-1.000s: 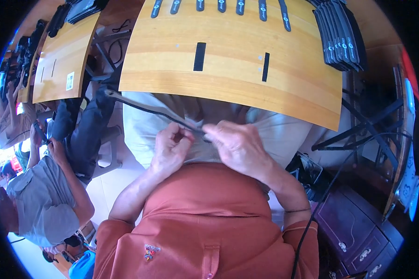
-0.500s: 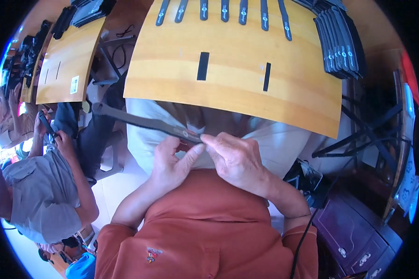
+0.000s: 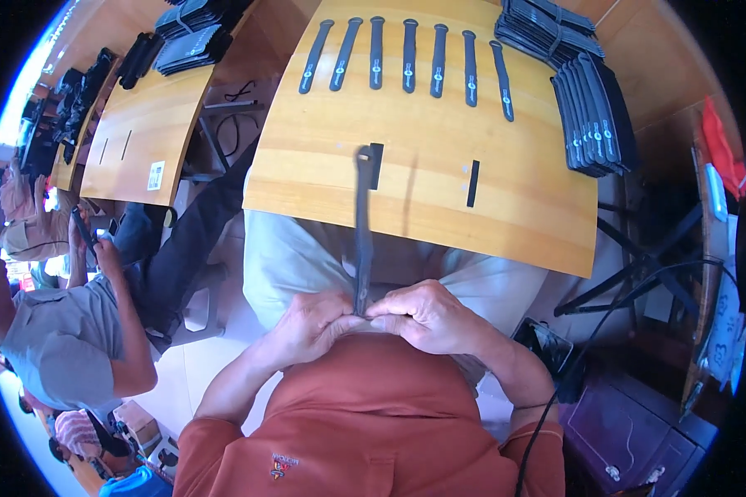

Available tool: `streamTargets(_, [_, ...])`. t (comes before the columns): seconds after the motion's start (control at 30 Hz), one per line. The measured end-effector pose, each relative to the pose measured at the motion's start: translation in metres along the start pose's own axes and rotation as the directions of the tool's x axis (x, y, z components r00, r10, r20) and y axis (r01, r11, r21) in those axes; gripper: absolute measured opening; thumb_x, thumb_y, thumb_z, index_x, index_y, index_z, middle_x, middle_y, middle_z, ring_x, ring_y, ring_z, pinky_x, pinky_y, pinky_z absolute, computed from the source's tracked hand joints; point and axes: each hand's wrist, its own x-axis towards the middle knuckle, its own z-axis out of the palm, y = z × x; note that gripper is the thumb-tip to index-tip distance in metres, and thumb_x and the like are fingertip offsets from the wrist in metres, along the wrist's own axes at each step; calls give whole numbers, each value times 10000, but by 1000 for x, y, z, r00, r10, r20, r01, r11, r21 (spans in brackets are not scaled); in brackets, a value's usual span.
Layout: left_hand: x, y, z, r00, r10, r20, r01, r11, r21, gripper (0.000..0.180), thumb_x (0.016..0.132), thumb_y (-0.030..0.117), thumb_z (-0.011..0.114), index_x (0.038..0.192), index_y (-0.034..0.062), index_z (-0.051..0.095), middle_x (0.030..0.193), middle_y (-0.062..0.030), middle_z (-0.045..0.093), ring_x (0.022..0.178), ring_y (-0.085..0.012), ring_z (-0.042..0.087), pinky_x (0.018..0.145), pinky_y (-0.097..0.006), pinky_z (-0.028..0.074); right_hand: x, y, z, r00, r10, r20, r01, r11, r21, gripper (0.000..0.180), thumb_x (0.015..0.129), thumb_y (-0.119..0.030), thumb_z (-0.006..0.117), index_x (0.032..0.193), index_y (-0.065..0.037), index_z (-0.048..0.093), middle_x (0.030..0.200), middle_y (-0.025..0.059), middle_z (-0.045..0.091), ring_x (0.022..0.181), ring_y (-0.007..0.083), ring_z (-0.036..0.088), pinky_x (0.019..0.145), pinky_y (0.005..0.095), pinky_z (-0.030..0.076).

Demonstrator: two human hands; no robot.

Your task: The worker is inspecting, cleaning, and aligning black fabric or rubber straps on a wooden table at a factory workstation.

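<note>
- Strap point(image 3: 362, 240), dark grey and narrow with a rounded far end, is extending lengthwise from above the person's lap to over the tabletop point(image 3: 439, 224); near end is sitting between 2 hands, just in front of the rust-red shirt point(image 3: 373, 377).
- Left hand point(image 3: 315, 325) is pinching that near end, thumb and fingertips together, remaining fingers curling in.
- Right hand point(image 3: 425, 316) is gripping the same end from the other side, thumb and index finger closing on it; fingertips of the 2 hands are almost meeting.
- Far end of the strap is overlapping the left edge of the left black strip point(image 3: 376, 170) in this view; cannot tell whether it is touching the wood.
- Right black strip point(image 3: 473, 184) is lying well apart from the held strap.
- Row of 7 straps point(image 3: 409, 56) is lying farther across, side by side and spaced out, pale marks showing toward their near ends.
- Fanned stack point(image 3: 588, 116) of dark pieces is resting at the right edge; behind it a banded bundle point(image 3: 547, 33) is lying.
- Co-worker point(image 3: 66, 340) in grey, at left, is holding a dark strip point(image 3: 84, 224) near a neighbouring table point(image 3: 133, 157).
- Purple cabinet point(image 3: 638, 431) is standing at lower right.
</note>
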Motion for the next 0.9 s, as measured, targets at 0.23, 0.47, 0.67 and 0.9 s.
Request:
streamTargets(0.23, [-7,6,2,994,45,-104,-48,999,-24,143,943,129,671,853,24,631,730,-129,576,637,-349,599,580,-413,473,5,-14,4,943,-302,-139,247,915,-318,376,744,-226,885,1021,-69,686,803,80,624,607,251,635,509,340,508])
streamTargets(0.47, [-3,18,-5,990,26,-138,-41,993,-111,133,962,135,652,874,39,627,727,-111,598,634,-312,619,578,-392,477,11,-6,29,714,-588,-380,453,802,-389,369,711,-64,859,1030,-37,675,947,88,655,688,205,693,549,325,576])
streamTargets(0.67, [-1,24,-12,990,79,-117,-97,981,-165,131,961,137,655,881,37,627,741,-105,614,644,-313,622,578,-393,477,14,-8,32,735,-531,-421,524,839,-144,226,820,21,784,1025,1,694,984,127,673,650,163,665,567,280,549])
streamTargets(0.9, [-10,37,-28,985,172,19,-168,978,-121,177,945,121,674,824,16,599,727,-127,578,644,-326,590,574,-406,456,5,-43,-24,769,-8,-639,388,801,456,94,970,-76,633,1030,-19,678,792,-1,609,548,60,500,468,209,370])
